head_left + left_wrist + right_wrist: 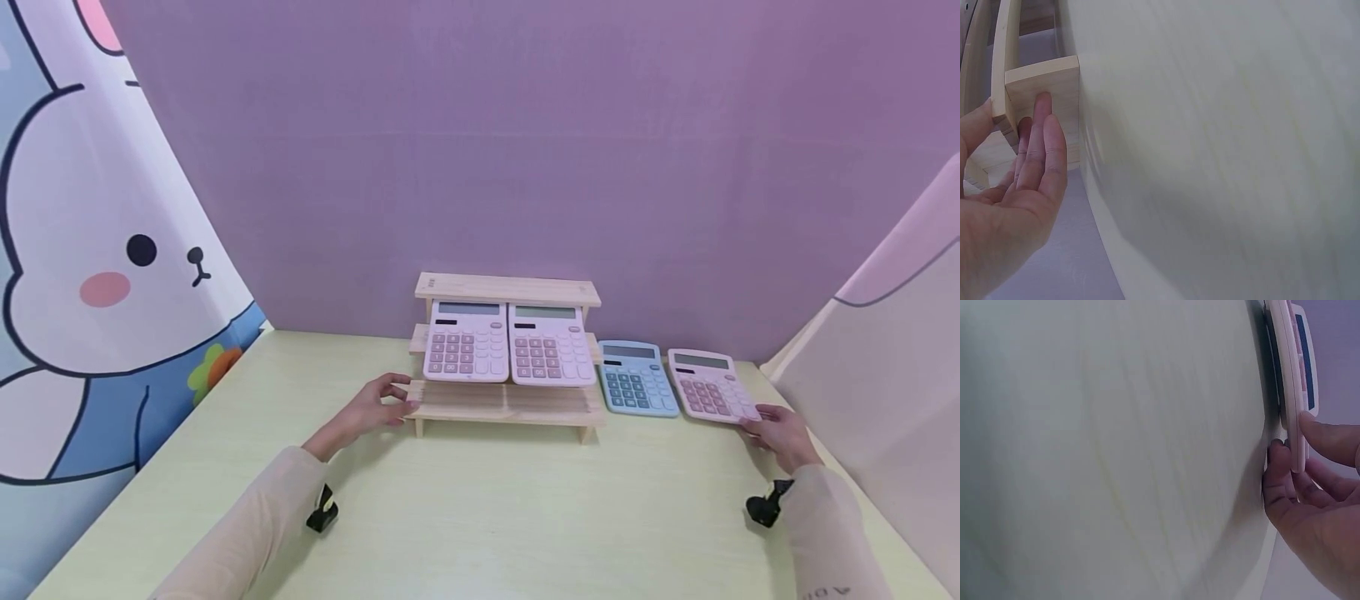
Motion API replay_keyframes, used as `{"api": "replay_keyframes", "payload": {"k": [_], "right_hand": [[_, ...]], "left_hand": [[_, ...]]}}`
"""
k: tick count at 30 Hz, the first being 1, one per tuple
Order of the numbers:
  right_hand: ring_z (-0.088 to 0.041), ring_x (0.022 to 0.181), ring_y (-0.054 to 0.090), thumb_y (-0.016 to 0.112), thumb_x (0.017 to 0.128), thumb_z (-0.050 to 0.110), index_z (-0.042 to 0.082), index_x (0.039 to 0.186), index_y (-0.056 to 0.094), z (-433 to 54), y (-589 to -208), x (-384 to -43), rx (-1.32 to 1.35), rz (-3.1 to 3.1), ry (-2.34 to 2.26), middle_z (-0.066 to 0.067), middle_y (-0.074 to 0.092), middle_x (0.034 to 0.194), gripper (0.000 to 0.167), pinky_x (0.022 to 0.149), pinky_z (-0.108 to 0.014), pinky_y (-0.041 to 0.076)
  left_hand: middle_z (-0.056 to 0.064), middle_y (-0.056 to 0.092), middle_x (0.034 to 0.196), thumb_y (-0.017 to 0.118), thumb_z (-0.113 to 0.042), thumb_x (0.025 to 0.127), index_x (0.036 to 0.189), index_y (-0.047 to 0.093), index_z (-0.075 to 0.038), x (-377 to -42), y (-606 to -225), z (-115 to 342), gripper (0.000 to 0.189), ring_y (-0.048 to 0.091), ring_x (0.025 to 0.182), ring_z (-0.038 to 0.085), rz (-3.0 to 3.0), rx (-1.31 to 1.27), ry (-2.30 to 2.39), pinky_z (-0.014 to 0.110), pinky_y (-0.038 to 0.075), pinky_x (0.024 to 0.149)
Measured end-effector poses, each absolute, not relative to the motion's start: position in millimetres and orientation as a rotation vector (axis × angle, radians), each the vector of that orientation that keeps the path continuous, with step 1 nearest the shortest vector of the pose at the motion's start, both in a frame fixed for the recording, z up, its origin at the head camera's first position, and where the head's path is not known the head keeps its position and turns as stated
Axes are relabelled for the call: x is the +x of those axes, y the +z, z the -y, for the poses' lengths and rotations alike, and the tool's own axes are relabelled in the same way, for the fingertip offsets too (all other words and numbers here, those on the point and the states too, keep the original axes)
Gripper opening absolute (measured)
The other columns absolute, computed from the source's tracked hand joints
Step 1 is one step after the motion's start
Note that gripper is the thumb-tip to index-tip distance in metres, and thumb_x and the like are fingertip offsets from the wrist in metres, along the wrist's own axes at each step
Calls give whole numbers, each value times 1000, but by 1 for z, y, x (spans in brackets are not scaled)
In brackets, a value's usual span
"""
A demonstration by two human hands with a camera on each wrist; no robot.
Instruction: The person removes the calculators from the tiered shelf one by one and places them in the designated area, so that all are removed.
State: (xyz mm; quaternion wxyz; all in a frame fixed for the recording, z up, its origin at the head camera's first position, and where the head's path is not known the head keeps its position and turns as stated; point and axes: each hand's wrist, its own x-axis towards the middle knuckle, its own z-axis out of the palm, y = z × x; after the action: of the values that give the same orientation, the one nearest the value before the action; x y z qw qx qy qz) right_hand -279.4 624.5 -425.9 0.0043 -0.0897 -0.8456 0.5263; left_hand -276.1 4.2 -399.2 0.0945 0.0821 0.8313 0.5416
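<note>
My left hand holds the left end of the lowest board of a stepped wooden rack. In the left wrist view, the thumb lies on the upper face of that board, with the other fingers below it by the leg. Two pale calculators with pinkish keys, one on the left and one on the right, lean side by side on the rack. At the far right, my right hand pinches the near right corner of a pink calculator, its thumb on top and fingers underneath.
A blue calculator lies between the rack and the pink one. Behind the pale tabletop rises a purple backdrop. A cartoon-printed cloth borders the left side and a pale panel the right.
</note>
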Motion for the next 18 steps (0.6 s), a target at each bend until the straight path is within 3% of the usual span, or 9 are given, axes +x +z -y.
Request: {"api": "replay_keyframes", "payload": {"k": [18], "right_hand": [[5, 62, 50, 59, 85, 8, -23, 129, 19, -625, -432, -286, -337, 2615, 1613, 14, 50, 78, 67, 55, -18, 50]], "left_hand": [[24, 51, 115, 63, -18, 86, 133, 35, 4, -274, -397, -5, 59, 61, 81, 16, -2472, 246, 1602, 35, 57, 77]]}}
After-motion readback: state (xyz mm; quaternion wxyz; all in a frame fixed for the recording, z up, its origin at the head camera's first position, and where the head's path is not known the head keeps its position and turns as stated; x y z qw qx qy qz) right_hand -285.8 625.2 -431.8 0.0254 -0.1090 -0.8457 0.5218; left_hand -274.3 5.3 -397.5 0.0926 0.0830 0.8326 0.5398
